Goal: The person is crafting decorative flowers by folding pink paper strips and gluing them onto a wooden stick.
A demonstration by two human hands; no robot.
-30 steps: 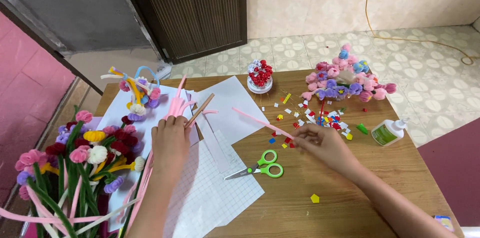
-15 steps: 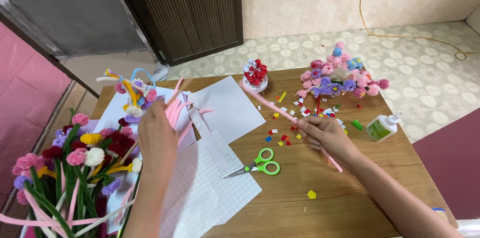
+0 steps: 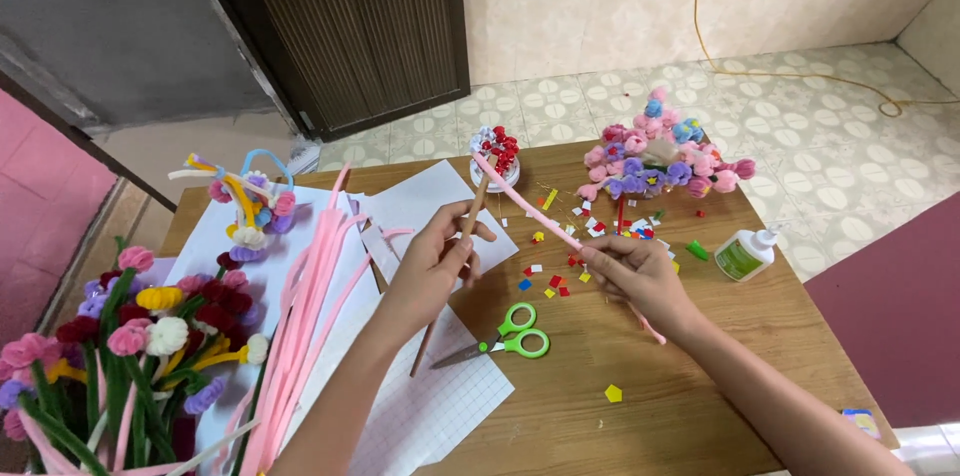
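I see even, soft daylight with only faint shadows beneath my fingers [image 3: 455, 241], no glare, sharp focus near them, and slight wide-angle bending at the frame edges.

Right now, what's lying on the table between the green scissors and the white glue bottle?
In the head view, between the green scissors and the glue bottle comes the right hand, holding a pink pipe cleaner above the wooden table.

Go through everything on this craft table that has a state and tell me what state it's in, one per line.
Left hand: closed around a thin wooden stick, held tilted.
Right hand: pinching a pink pipe cleaner, held straight.
Green scissors: lying flat, blades shut.
Glue bottle: lying on its side; cap hard to tell.
Loose pink pipe cleaners: piled on the white paper.
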